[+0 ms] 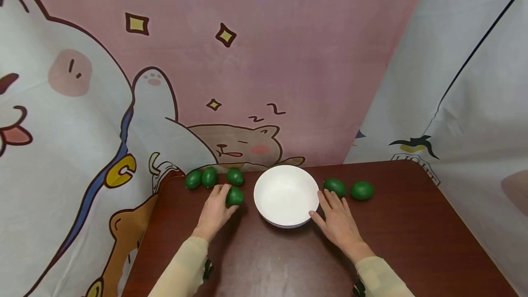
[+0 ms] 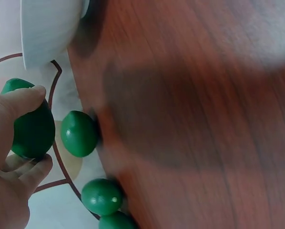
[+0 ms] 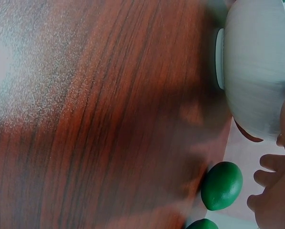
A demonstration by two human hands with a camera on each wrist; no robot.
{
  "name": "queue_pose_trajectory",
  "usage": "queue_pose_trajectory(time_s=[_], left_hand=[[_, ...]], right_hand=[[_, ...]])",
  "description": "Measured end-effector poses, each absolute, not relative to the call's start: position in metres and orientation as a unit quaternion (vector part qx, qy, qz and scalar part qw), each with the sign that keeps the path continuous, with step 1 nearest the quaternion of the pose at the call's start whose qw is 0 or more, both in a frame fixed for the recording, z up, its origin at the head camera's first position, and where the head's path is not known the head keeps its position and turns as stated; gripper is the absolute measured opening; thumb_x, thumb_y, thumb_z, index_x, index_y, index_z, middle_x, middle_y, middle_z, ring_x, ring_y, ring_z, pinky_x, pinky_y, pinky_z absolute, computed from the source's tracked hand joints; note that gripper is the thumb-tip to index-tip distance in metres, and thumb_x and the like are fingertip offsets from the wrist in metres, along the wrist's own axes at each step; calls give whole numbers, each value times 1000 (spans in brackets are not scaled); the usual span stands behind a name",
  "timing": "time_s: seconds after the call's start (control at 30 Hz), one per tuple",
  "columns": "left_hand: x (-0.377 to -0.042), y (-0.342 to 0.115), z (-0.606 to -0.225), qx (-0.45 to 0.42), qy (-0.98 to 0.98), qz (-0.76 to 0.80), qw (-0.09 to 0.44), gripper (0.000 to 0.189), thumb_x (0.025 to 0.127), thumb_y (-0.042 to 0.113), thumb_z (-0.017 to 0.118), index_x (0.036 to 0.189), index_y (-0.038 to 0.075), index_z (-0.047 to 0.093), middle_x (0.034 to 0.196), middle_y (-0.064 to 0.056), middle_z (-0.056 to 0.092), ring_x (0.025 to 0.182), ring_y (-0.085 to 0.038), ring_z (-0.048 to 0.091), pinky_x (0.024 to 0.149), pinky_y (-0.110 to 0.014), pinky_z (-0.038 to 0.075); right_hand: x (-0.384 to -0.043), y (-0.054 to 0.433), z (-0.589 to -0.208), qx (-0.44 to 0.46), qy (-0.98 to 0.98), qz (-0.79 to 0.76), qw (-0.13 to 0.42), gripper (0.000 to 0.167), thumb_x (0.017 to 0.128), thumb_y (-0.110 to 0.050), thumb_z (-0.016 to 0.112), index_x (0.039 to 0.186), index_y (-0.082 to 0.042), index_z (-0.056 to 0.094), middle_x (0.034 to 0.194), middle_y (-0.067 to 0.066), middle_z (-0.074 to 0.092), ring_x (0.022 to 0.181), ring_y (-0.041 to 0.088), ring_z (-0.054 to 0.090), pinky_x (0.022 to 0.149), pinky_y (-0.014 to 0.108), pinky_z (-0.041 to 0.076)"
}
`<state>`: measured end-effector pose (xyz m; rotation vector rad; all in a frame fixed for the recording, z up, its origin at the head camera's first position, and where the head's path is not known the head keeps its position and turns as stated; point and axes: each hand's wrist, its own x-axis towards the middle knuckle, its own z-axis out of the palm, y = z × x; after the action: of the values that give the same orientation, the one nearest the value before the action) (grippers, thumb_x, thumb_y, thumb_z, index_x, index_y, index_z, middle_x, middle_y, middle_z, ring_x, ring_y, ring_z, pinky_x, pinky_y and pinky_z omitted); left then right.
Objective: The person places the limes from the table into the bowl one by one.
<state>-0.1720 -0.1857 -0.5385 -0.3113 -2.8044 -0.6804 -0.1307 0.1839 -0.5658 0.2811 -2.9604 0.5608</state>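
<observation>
Head view: I see the left hand [image 1: 214, 213] gripping a green lime [image 1: 235, 195], left of the white bowl [image 1: 286, 196]; right hand [image 1: 339, 222], fingers extended, beside it; left wrist: smooth lime could slip; right wrist: a push could slide the bowl.

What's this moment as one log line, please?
left hand: holds lime | right hand: at bowl | bowl: upright on table | other limes: three left of bowl, two right

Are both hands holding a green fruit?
No, only the left hand grips a green fruit; the right hand, beside the white bowl, grips none.
</observation>
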Motion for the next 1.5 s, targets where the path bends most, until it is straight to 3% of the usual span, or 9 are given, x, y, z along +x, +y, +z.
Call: queue_pose_trajectory(time_s=[1.13, 1.5], left_hand=[[-171, -138, -512, -181, -949, -227, 127, 67, 82, 22, 90, 141, 10, 60, 130, -16, 58, 113, -33, 65, 93, -47, 57], [-170, -122, -510, -203, -954, -204, 86, 65, 86, 25, 86, 144, 12, 59, 134, -12, 59, 119, -29, 62, 96, -46, 56]], right_hand=[[-129, 184, -565, 94, -977, 180, 70, 74, 100, -46, 63, 155, -1, 44, 158, 27, 42, 149, 46, 33, 120, 66, 22], [-131, 186, -568, 101, -979, 160, 73, 75, 99, -49, 63, 156, -3, 44, 160, 24, 40, 152, 43, 30, 122, 64, 16]])
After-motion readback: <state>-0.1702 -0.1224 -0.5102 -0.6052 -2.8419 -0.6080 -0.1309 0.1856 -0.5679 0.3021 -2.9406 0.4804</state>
